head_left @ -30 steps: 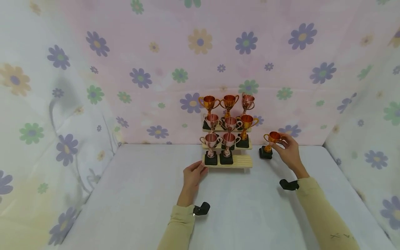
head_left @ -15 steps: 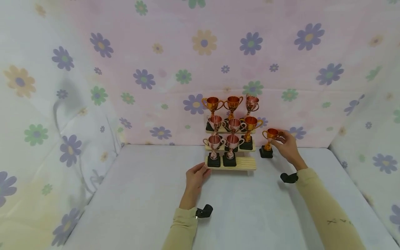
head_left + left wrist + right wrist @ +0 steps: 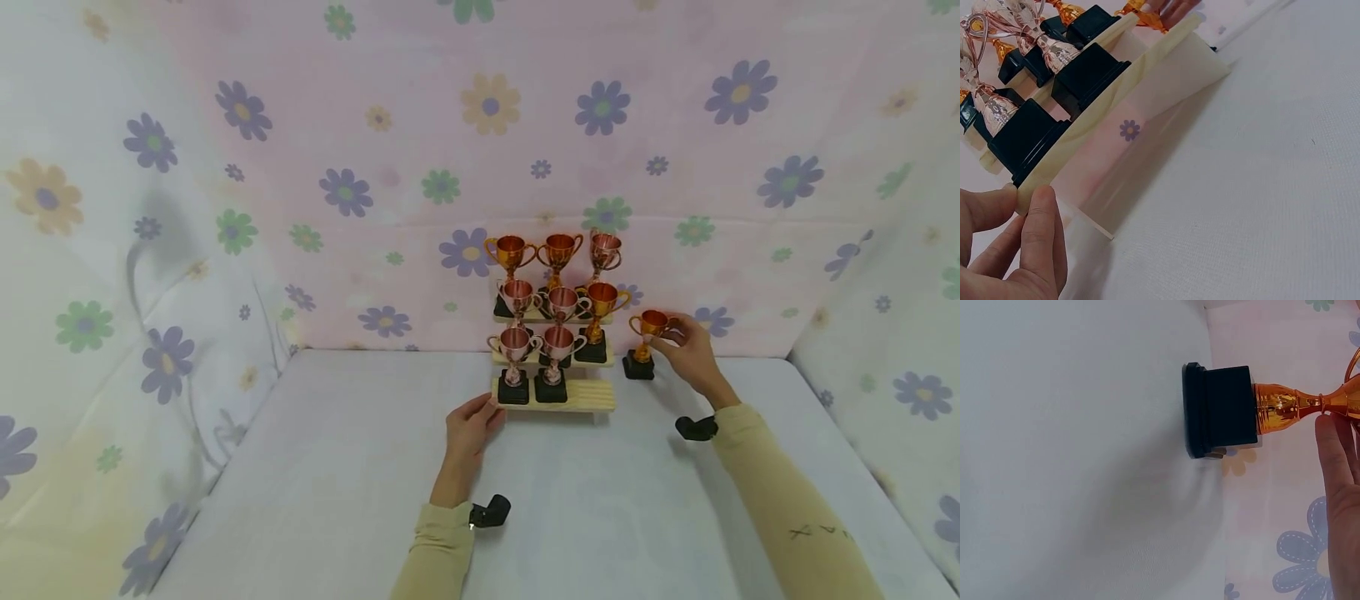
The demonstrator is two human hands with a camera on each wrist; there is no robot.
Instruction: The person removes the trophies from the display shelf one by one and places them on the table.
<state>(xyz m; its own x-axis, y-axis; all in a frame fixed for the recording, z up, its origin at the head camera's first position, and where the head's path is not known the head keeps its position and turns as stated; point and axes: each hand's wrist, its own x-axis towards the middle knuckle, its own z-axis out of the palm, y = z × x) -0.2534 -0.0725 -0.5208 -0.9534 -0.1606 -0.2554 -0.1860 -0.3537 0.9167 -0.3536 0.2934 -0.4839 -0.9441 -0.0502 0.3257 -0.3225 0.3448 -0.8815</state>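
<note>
A three-tier pale wooden stand (image 3: 592, 395) bears several small trophy cups on black bases. The bottom tier has two rose-gold trophies (image 3: 556, 346) at its left and middle. On the middle tier are two rose-gold ones and a gold one (image 3: 602, 302); the top tier has two gold and one rose-gold. My left hand (image 3: 467, 429) pinches the bottom board's left end between thumb and fingers, close-up in the left wrist view. Right of the stand, my right hand (image 3: 692, 358) holds a gold trophy (image 3: 1277, 407) near its cup, upright; whether its base touches the table I cannot tell.
A white-covered table (image 3: 337, 467) spreads in front and to both sides. Behind the stand rises a pink flowered cloth (image 3: 390, 275), with similar pale cloth walls left and right. Black wrist cameras sit on both cuffs.
The gold trophy in my right hand has come a little closer to the stand's right side. The head view shifted slightly. My left hand keeps its grip on the board.
</note>
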